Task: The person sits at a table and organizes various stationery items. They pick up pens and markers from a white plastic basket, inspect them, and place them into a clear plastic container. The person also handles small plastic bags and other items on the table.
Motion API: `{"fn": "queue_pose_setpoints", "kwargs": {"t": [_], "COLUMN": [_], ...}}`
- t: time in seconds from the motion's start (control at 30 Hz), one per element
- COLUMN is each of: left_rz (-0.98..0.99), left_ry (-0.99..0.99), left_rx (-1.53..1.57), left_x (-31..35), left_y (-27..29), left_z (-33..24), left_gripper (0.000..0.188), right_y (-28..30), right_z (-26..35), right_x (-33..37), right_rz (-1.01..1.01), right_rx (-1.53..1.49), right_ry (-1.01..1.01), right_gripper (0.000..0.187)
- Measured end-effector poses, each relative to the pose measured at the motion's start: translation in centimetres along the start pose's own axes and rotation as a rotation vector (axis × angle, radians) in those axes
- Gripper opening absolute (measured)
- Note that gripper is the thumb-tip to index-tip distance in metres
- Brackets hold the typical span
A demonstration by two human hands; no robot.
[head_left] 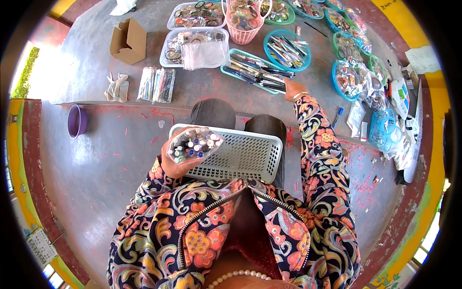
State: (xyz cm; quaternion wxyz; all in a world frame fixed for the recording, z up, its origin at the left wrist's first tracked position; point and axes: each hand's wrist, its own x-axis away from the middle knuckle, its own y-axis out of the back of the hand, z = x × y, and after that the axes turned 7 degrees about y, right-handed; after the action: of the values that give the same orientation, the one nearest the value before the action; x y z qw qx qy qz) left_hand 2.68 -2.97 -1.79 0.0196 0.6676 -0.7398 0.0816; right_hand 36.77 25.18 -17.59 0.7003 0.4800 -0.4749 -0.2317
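Observation:
My left hand [174, 161] is wrapped round a clear plastic bag packed with pens [195, 144], their white, blue and dark ends facing up. It is held over the left end of a grey perforated plastic basket [240, 153] lying across my knees. My right hand [294, 89] reaches out to the right end of a light blue tray of pens [252, 70], mostly dark ones. Its fingers are turned down and largely hidden, so whether they grip a pen cannot be made out. Just beyond stands a round blue basket of pens [288, 50].
Filled pen bags [157, 85], gloves [117, 88] and an open cardboard box [128, 41] sit on the ledge at left. White trays [166, 61] and a pink basket [244, 31] stand at the back. Several bead-filled baskets [347, 79] line the right. A purple tub [77, 121] is on the floor.

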Motion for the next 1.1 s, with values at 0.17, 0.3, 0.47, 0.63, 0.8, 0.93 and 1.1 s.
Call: {"fn": "queue_pose_setpoints", "kwargs": {"t": [0.17, 0.3, 0.47, 0.63, 0.8, 0.93, 1.1], "left_rz": [0.003, -0.047, -0.095, -0.088, -0.155, -0.22, -0.265], "left_ry": [0.037, -0.011, -0.019, -0.126, -0.163, -0.174, -0.204], "left_rx": [-0.037, 0.033, 0.081, 0.117, 0.112, 0.13, 0.163], "left_x": [-0.5, -0.9, -1.7, -2.3, -2.7, -3.0, -3.4], "left_y": [0.6, 0.6, 0.6, 1.2, 2.0, 2.0, 2.1], "left_z": [1.0, 1.9, 1.8, 2.6, 3.2, 3.8, 4.8], "left_gripper": [0.063, 0.059, 0.054, 0.044, 0.045, 0.04, 0.038], "right_y": [0.4, 1.0, 5.9, 9.1, 8.3, 5.2, 2.6], "right_z": [-2.4, -3.9, 1.3, 10.9, 16.5, 17.8, 18.5], "right_x": [1.9, 4.2, 11.8, 19.6, 21.8, 20.4, 18.5], "right_rz": [-0.012, -0.207, -0.545, -0.522, -0.469, -0.469, -0.483], "right_rx": [-0.104, -0.26, -0.551, -0.761, -0.397, -0.117, 0.001], "right_ry": [-0.067, -0.058, 0.019, 0.33, 0.597, 0.632, 0.516], "right_gripper": [0.055, 0.067, 0.069, 0.062, 0.059, 0.054, 0.05]}}
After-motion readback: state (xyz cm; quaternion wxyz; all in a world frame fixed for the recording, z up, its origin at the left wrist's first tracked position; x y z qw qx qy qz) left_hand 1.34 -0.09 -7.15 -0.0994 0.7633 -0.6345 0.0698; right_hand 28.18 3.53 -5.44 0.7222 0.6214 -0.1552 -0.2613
